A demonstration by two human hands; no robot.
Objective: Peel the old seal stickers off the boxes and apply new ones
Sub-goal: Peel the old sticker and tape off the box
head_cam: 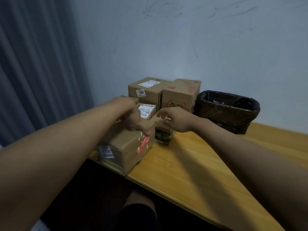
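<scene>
— So, where are the arms?
— Both reach forward over the table (191, 164). The left hand (135, 117) bends down onto the near box (128, 147), fingertips pinching the top of the red seal sticker (143, 145).
— And the right hand (173, 119)?
— Hovering beside it, fingers spread, holding nothing.

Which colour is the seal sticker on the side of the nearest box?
Red with white print, seen in the head view: seal sticker on the nearest box.
</scene>
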